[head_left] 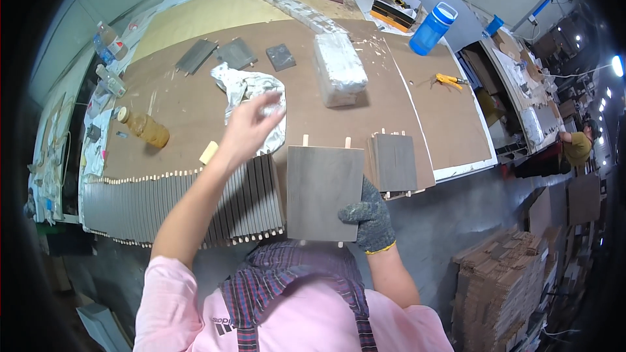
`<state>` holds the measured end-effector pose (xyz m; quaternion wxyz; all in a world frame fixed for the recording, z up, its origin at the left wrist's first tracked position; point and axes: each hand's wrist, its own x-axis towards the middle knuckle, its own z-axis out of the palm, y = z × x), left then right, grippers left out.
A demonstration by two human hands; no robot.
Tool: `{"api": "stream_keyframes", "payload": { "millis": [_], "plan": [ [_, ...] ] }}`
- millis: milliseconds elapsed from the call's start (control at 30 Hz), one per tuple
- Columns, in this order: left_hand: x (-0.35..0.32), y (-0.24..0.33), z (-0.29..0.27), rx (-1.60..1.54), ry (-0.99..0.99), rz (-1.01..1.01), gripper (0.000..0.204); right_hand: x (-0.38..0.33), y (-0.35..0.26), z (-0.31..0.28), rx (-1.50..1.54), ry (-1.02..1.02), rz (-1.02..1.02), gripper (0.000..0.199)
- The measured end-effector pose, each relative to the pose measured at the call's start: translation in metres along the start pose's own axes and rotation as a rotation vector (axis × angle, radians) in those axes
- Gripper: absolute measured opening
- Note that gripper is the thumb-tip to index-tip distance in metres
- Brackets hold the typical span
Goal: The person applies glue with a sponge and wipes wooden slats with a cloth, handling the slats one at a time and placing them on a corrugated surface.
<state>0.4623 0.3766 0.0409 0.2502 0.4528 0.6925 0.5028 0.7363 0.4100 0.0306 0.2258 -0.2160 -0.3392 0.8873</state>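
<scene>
My right hand (370, 218), in a dark grey knitted glove with a yellow cuff edge, grips a grey wood-grain panel (325, 189) by its right edge. Pale dowels stick out of the panel's top and bottom edges. Bare and with fingers apart, my left hand (255, 124) is over a crumpled white cloth (238, 85); whether it touches the cloth I cannot tell. A long row of similar doweled panels (176, 199) stands on edge along the table's near side, under my left forearm. Right of the held panel, a smaller stack of panels (394, 163) stands at the table edge.
Two small grey boards (236, 54) and a dark block (280, 57) lie beyond the cloth. A white wrapped block (339, 68) sits mid-table. Around it are a blue bottle (433, 29), a yellow-handled tool (450, 81) and a jar of amber liquid (145, 128). Another person (577, 150) stands far right.
</scene>
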Motion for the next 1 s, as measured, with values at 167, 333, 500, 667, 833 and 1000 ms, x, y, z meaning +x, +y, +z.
{"api": "stream_keyframes", "payload": {
  "millis": [167,333,500,667,833,1000],
  "plan": [
    [-0.079,-0.006,0.021,-0.508,-0.276,-0.312,0.046,0.007,0.003,0.003,0.173,-0.044,-0.003,0.068],
    [-0.09,-0.016,0.02,-0.79,-0.133,-0.355,0.039,0.024,0.024,0.003,0.125,-0.017,-0.037,0.045],
    [-0.095,-0.025,0.009,-0.842,-0.077,-0.365,0.036,0.039,0.036,0.006,0.606,-0.233,0.134,0.047],
    [-0.095,-0.017,0.013,-0.83,-0.008,-0.353,0.037,0.044,0.057,0.018,0.331,-0.075,0.063,0.057],
    [-0.082,-0.024,-0.008,0.209,-0.029,-0.022,0.034,0.048,0.059,0.018,0.534,-0.119,0.104,0.076],
    [-0.037,-0.055,-0.105,0.471,0.169,-0.205,0.028,0.062,0.058,0.017,0.51,-0.287,0.298,0.106]
  ]
}}
